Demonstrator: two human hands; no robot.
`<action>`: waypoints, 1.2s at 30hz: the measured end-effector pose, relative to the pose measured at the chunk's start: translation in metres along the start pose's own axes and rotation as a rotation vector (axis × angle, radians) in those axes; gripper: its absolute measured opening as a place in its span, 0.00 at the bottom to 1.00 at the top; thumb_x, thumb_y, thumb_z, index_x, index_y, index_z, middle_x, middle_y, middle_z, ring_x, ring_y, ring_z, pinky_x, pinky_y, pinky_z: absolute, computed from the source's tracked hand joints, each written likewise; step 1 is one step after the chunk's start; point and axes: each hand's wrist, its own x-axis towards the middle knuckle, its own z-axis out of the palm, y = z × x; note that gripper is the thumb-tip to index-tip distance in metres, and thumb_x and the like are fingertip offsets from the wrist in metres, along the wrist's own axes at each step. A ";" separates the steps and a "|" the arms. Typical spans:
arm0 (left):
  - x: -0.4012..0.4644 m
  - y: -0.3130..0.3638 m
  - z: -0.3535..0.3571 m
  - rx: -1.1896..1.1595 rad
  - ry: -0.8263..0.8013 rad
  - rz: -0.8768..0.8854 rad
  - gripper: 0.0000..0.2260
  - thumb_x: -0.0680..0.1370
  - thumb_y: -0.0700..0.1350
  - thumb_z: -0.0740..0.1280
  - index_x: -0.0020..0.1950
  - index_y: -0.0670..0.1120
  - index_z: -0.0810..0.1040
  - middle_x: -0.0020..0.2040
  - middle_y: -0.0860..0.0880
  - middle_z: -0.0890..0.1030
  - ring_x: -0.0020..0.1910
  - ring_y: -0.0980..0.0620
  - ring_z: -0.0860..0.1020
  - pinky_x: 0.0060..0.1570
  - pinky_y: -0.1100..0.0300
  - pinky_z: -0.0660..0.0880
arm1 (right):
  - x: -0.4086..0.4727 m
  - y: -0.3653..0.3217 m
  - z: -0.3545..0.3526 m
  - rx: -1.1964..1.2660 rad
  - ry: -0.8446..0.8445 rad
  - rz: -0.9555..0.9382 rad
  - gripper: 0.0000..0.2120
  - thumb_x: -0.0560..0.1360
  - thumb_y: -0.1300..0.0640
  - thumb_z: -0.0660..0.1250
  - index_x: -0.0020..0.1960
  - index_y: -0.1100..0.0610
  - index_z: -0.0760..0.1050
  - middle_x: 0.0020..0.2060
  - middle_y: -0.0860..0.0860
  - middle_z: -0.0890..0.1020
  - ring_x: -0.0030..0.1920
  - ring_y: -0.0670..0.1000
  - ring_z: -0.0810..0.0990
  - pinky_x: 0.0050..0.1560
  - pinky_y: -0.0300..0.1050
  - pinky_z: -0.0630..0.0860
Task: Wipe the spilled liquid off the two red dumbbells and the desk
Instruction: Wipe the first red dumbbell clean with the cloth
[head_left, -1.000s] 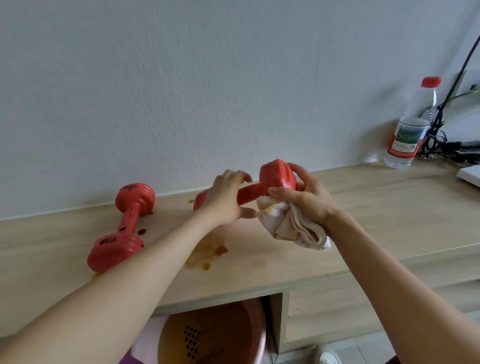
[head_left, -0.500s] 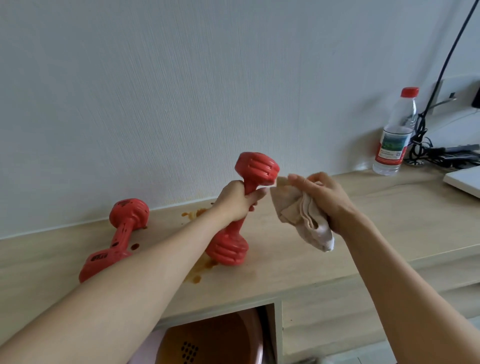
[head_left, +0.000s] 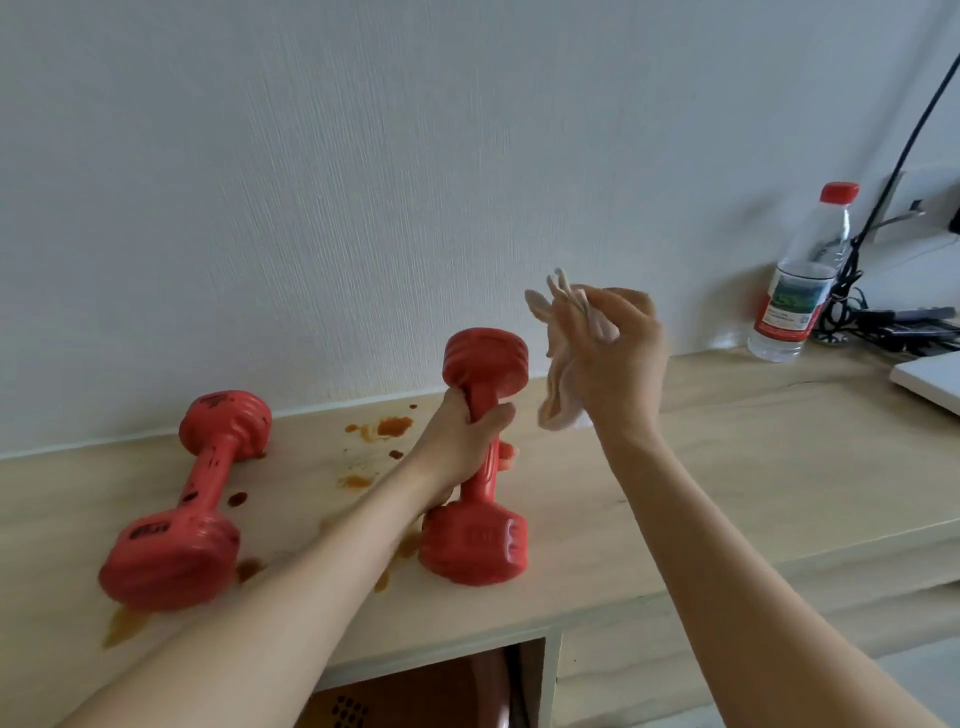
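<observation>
Count: 2 red dumbbells (head_left: 174, 499) (head_left: 480, 457); 1 cloth (head_left: 563, 374); 1 water bottle (head_left: 802, 270); 2 hands (head_left: 460, 441) (head_left: 621, 358); 1 desk (head_left: 753, 467).

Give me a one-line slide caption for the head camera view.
Left hand steadies an upright red dumbbell on the stained desk while the right hand lifts a cloth beside it.

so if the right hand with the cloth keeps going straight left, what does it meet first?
Likely the top head of the upright dumbbell that the left hand grips; the right hand and cloth sit just beside it, though depth is unclear.
</observation>
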 end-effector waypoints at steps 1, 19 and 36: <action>0.000 -0.003 0.000 0.016 0.010 0.011 0.13 0.78 0.44 0.65 0.59 0.42 0.67 0.41 0.46 0.76 0.29 0.55 0.79 0.32 0.59 0.78 | -0.005 -0.004 0.006 -0.011 0.001 -0.079 0.09 0.72 0.52 0.71 0.50 0.54 0.82 0.50 0.48 0.77 0.47 0.42 0.78 0.47 0.30 0.72; -0.020 0.002 -0.017 0.252 0.018 0.233 0.05 0.76 0.38 0.62 0.50 0.44 0.68 0.36 0.46 0.78 0.26 0.57 0.78 0.25 0.65 0.73 | -0.030 0.008 0.041 -0.296 -0.450 -0.404 0.14 0.79 0.53 0.61 0.63 0.51 0.76 0.64 0.48 0.75 0.67 0.48 0.67 0.67 0.36 0.61; -0.022 0.004 -0.016 0.301 0.018 0.272 0.08 0.75 0.35 0.60 0.48 0.47 0.68 0.35 0.48 0.76 0.27 0.55 0.78 0.25 0.64 0.74 | -0.034 0.013 0.032 -0.332 -0.458 -0.534 0.13 0.78 0.56 0.61 0.61 0.53 0.78 0.62 0.48 0.76 0.67 0.50 0.68 0.65 0.34 0.63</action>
